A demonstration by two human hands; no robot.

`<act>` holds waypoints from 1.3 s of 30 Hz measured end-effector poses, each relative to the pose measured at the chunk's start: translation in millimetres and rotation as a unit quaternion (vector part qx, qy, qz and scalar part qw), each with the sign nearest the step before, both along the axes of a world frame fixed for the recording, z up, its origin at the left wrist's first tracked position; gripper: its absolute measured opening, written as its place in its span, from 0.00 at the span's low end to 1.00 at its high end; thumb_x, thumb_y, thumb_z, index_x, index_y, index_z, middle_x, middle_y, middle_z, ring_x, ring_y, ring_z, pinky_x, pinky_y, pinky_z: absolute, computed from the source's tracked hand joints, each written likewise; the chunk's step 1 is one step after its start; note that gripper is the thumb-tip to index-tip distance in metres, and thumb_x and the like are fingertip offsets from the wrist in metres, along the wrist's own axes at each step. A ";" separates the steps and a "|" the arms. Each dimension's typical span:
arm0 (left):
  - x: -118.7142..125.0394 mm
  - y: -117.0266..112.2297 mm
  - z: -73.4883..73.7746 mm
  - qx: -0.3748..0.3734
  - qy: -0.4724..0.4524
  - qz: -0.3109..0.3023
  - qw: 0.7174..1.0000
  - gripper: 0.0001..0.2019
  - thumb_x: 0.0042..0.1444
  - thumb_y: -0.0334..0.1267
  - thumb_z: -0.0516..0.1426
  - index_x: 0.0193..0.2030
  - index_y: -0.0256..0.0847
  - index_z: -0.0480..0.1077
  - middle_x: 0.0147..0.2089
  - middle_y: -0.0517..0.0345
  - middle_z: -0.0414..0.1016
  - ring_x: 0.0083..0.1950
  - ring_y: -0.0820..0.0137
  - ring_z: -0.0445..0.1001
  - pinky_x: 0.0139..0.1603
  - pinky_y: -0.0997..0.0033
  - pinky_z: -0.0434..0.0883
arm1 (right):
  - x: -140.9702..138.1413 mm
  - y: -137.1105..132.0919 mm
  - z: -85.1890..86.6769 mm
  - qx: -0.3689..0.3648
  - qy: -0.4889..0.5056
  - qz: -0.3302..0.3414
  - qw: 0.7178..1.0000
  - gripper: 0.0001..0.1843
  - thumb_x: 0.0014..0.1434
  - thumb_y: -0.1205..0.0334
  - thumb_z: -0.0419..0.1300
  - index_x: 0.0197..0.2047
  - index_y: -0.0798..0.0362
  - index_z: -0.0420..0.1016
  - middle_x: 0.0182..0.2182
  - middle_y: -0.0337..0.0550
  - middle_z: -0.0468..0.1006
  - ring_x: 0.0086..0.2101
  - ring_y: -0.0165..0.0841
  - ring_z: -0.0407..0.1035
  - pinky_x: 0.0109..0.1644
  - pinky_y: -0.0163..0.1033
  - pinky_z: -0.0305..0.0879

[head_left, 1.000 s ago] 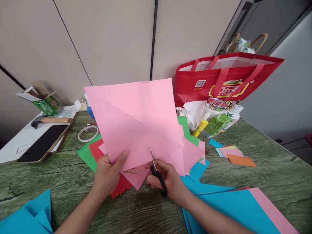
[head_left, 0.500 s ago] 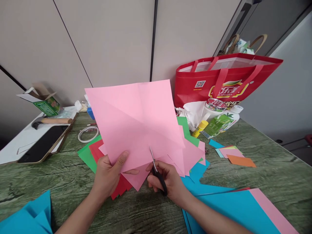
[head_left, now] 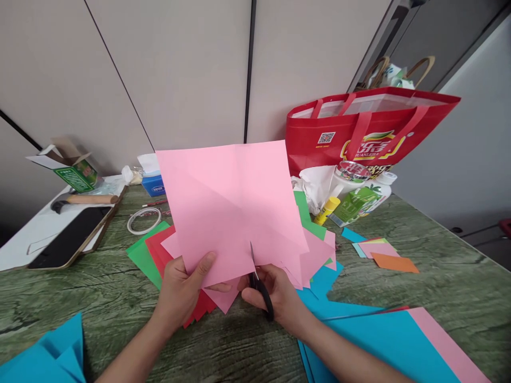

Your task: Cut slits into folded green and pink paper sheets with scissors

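A large sheet of pink paper (head_left: 235,207) stands tilted up above the table, with a faint crease down its middle. My left hand (head_left: 186,287) pinches its lower left edge, thumb on the near face. In my right hand (head_left: 279,298) is a pair of black-handled scissors (head_left: 261,292), whose blades meet the sheet's bottom edge near the middle. One blade lies over the near face; the other is hidden behind the paper. Under and behind the sheet lie red paper (head_left: 157,247), green paper (head_left: 146,247) and more pink paper (head_left: 317,252).
Blue sheets (head_left: 371,340) lie at the front right, folded blue paper (head_left: 51,351) at the front left. A tape roll (head_left: 132,224), phone (head_left: 72,236) and hammer (head_left: 90,199) are on the left. A glue stick (head_left: 327,210), small paper scraps (head_left: 395,263) and a red bag (head_left: 311,141) are on the right.
The pink sheet has shifted right and slightly down, uncovering the blue tissue pack behind it. The scissors' blades now straddle its bottom edge.
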State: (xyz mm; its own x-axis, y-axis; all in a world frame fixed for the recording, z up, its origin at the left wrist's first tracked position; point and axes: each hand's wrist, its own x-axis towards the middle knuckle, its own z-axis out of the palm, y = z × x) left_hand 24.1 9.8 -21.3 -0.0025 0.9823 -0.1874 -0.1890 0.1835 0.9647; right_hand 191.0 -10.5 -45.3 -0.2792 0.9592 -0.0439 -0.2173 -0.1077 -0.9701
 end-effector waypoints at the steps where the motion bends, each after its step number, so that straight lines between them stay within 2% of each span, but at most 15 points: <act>1: 0.4 0.3 0.4 -0.002 0.001 0.001 1.000 0.09 0.45 0.39 0.60 0.31 0.36 0.73 0.36 0.54 0.79 0.26 0.64 0.77 0.19 0.69 0.75 | 0.1 -0.1 -1.3 0.001 -0.001 -0.002 1.000 0.15 0.44 0.54 0.64 0.29 0.55 0.66 0.25 0.39 0.67 0.27 0.30 0.61 0.30 0.34 0.59; 10: 2.1 -1.0 4.0 -0.010 0.006 0.011 1.000 0.10 0.43 0.41 0.61 0.30 0.36 0.73 0.35 0.54 0.79 0.28 0.62 0.77 0.18 0.67 0.74 | -1.0 -0.4 -0.1 -0.012 0.004 -0.002 1.000 0.18 0.43 0.50 0.64 0.29 0.54 0.65 0.22 0.36 0.65 0.24 0.28 0.58 0.27 0.33 0.56; 23: 1.4 0.3 3.1 -0.003 -0.007 0.002 1.000 0.08 0.45 0.39 0.61 0.30 0.37 0.73 0.35 0.55 0.79 0.27 0.63 0.77 0.17 0.70 0.74 | -1.3 -0.5 0.0 -0.028 0.009 -0.008 1.000 0.17 0.43 0.52 0.64 0.29 0.55 0.66 0.19 0.33 0.65 0.18 0.24 0.55 0.21 0.31 0.53; 29: -0.1 0.1 0.5 -0.003 -0.005 -0.003 1.000 0.07 0.46 0.38 0.60 0.30 0.37 0.73 0.36 0.56 0.78 0.26 0.65 0.77 0.18 0.70 0.74 | -1.5 -0.5 -5.3 -0.037 -0.002 -0.015 0.999 0.15 0.44 0.54 0.64 0.29 0.55 0.65 0.18 0.32 0.67 0.16 0.22 0.56 0.18 0.29 0.54; 36: 0.1 -0.6 2.3 -0.005 -0.009 0.000 1.000 0.08 0.46 0.39 0.60 0.31 0.36 0.72 0.35 0.57 0.79 0.25 0.65 0.77 0.17 0.70 0.74 | -1.8 -0.5 -6.1 -0.048 -0.022 -0.020 0.998 0.16 0.44 0.52 0.63 0.28 0.55 0.65 0.16 0.32 0.68 0.13 0.22 0.56 0.16 0.29 0.53; 39: 1.0 -1.4 2.4 -0.005 -0.009 -0.005 1.000 0.08 0.46 0.39 0.60 0.30 0.36 0.72 0.34 0.56 0.79 0.23 0.67 0.76 0.18 0.70 0.74 | -2.4 -0.2 -3.7 -0.041 -0.006 -0.028 0.999 0.16 0.43 0.55 0.65 0.31 0.55 0.68 0.18 0.35 0.71 0.17 0.25 0.61 0.20 0.30 0.58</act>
